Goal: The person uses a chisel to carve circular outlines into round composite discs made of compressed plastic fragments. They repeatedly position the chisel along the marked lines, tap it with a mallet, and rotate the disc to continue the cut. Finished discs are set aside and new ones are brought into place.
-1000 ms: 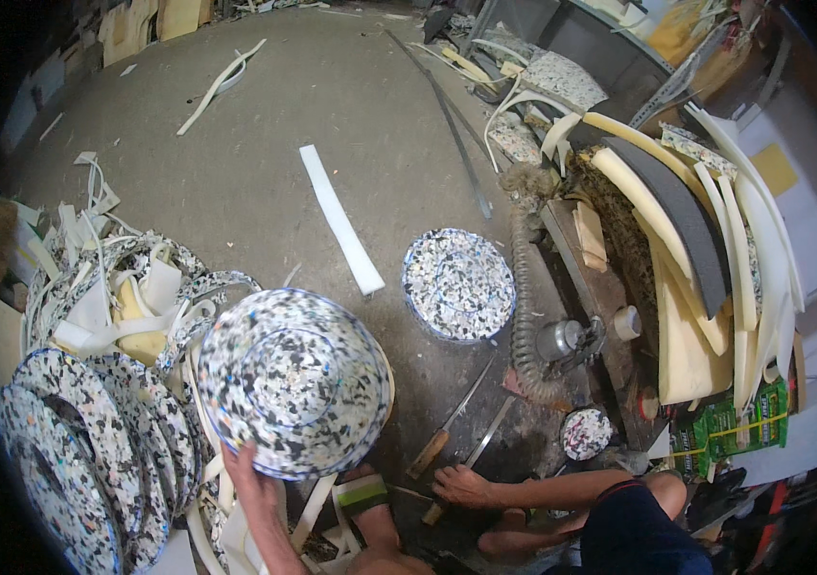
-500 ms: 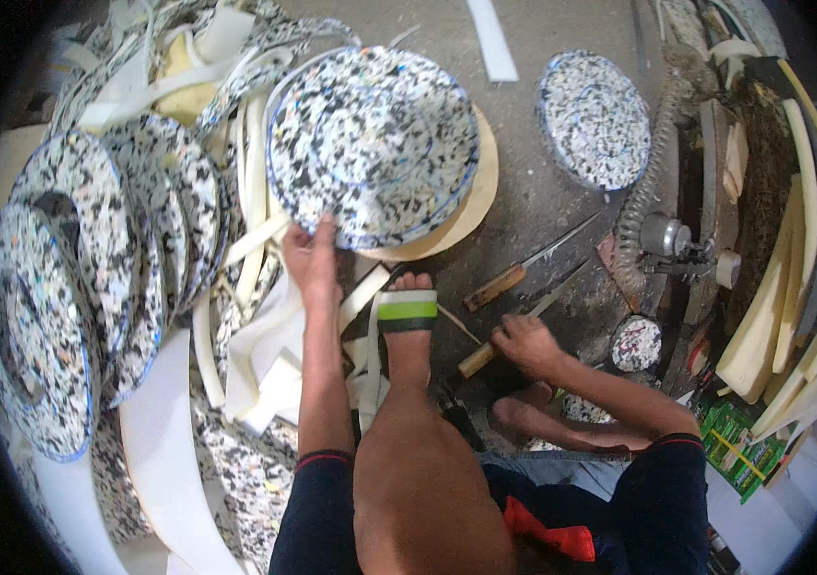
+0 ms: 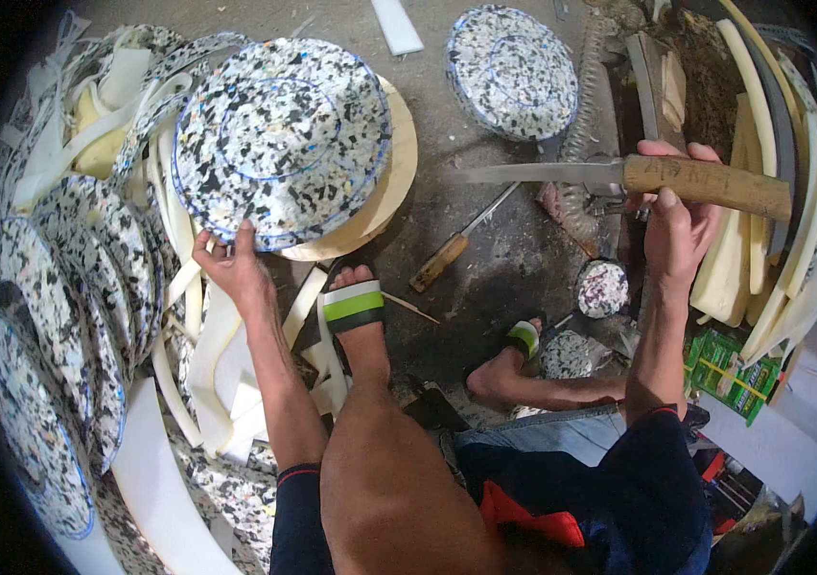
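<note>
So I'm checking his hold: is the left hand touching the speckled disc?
Touching. The head view shows the left hand with fingers on the near rim of the speckled disc.

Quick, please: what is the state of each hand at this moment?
Left hand: closed on the rim of the speckled foam disc.
Right hand: closed around the wooden handle of the long knife.
</note>
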{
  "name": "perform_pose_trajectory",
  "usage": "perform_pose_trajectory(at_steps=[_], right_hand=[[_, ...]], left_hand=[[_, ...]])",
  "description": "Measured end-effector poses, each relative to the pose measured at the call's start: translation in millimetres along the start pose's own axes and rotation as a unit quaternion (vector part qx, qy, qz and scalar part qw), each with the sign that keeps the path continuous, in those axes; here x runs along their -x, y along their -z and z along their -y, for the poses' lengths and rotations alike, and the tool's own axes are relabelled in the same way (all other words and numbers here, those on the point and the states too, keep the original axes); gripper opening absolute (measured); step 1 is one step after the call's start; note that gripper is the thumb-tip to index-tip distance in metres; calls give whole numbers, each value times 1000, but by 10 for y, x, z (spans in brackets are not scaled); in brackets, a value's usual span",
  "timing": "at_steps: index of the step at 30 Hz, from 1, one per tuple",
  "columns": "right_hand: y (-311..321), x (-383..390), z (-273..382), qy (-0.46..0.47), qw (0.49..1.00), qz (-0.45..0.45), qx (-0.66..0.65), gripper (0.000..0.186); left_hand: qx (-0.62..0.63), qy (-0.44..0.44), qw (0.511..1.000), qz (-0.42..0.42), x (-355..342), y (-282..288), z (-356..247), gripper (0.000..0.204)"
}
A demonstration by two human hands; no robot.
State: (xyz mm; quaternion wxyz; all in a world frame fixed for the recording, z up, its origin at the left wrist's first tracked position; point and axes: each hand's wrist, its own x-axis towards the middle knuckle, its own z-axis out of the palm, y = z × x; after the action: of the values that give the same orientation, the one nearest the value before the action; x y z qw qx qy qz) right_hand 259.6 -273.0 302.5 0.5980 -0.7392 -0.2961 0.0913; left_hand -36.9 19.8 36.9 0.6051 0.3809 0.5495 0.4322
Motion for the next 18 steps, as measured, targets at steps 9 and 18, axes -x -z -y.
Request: perform_pose_trajectory(at_steps=[9, 18], right_hand=[[-357, 44, -240, 42, 990, 43, -130, 57], [-966, 238, -265, 8, 998, 55, -31, 49]], left_hand=[[-148, -61, 981, 107, -276, -132, 43, 65], [-544, -205, 810, 73, 378, -629, 4, 107]])
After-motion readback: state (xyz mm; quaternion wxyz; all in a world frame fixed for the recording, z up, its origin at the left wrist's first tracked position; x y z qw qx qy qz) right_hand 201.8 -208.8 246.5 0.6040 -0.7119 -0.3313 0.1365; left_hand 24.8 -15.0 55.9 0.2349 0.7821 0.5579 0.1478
